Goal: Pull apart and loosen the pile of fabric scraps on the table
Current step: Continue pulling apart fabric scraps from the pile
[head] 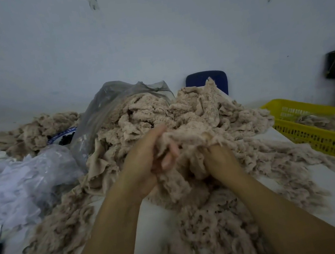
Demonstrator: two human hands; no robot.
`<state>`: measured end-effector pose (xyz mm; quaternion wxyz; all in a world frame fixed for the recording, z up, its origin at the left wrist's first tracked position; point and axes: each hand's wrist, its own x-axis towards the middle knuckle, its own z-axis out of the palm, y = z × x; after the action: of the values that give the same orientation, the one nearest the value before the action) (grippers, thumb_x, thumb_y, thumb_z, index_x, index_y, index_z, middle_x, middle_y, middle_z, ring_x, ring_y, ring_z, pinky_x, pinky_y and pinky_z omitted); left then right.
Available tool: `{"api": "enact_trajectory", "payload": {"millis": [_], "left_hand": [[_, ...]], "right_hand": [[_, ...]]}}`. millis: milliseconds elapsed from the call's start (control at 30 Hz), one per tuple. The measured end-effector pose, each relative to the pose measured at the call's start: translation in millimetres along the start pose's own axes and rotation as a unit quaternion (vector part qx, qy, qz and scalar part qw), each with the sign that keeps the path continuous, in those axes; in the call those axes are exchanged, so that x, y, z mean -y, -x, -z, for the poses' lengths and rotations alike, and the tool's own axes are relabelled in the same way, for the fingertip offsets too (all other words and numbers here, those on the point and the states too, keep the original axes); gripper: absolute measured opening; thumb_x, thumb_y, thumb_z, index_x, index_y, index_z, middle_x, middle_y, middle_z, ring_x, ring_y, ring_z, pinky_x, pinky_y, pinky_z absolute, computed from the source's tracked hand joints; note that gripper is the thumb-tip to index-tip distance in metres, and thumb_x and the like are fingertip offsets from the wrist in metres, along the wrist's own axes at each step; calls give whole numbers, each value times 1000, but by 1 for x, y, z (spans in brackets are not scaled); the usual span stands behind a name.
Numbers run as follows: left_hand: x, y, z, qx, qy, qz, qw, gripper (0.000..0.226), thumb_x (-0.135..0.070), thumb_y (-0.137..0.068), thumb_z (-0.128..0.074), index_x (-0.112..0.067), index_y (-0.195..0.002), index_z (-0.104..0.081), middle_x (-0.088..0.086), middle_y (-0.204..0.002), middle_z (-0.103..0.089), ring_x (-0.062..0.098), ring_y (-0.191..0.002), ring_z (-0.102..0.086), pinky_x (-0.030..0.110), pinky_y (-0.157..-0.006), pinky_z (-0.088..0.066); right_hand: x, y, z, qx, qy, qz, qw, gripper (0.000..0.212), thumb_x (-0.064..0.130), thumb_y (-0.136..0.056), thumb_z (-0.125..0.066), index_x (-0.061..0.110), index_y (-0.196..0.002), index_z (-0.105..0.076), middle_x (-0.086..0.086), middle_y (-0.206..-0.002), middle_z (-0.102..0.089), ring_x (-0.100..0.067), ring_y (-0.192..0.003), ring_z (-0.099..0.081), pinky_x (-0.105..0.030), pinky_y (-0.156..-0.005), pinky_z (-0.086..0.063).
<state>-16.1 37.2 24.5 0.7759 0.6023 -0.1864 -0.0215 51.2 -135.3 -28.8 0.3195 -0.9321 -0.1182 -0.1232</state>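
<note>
A beige, frayed pile of fabric scraps point(193, 114) sprawls across the white bench point(333, 196), its near edge apparently already loosened into fluffy shreds.

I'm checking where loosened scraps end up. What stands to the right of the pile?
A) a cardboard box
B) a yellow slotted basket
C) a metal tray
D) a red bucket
B: a yellow basket with slotted walls stands on the right, with some beige scraps inside it.

Both forearms reach forward; left hand point(145, 160) grips fabric scraps point(187, 137), fingers curled; right hand point(218, 159) fingers hidden.
</note>
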Motion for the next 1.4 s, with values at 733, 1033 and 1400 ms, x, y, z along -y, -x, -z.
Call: {"api": "enact_trajectory", "payload": {"millis": [733,1033,1400], "left_hand": [[67,-12,48,-206,-576,62,788,49,-65,-90,-48,-19,-86,-64,-9,-74,-60,9,-68,-57,27,-55,-39],[33,-19,68,-417,-89,147,893,21,-23,-94,-56,-15,-74,-58,0,-59,-57,13,-44,-47,19,-42,-35],[13,-37,8,-212,-89,90,969,43,-42,-101,-46,-13,-85,-74,-2,-83,-73,5,-42,-42,17,-40,-34]], "right_hand": [[-50,-22,33,-103,-337,-305,885,31,15,-100,-41,17,-70,-48,-2,-67,-47,-15,-55,-43,-34,-56,-47],[-59,-10,45,-41,-293,-404,865,46,32,-102,-38,-6,-115,-59,-21,-96,-63,-34,-81,-61,-42,-82,-53],[11,-19,64,-71,-154,-102,980,52,53,-100,-33,15,-118,-62,-6,-106,-64,-24,-98,-58,-35,-87,-45]]}}
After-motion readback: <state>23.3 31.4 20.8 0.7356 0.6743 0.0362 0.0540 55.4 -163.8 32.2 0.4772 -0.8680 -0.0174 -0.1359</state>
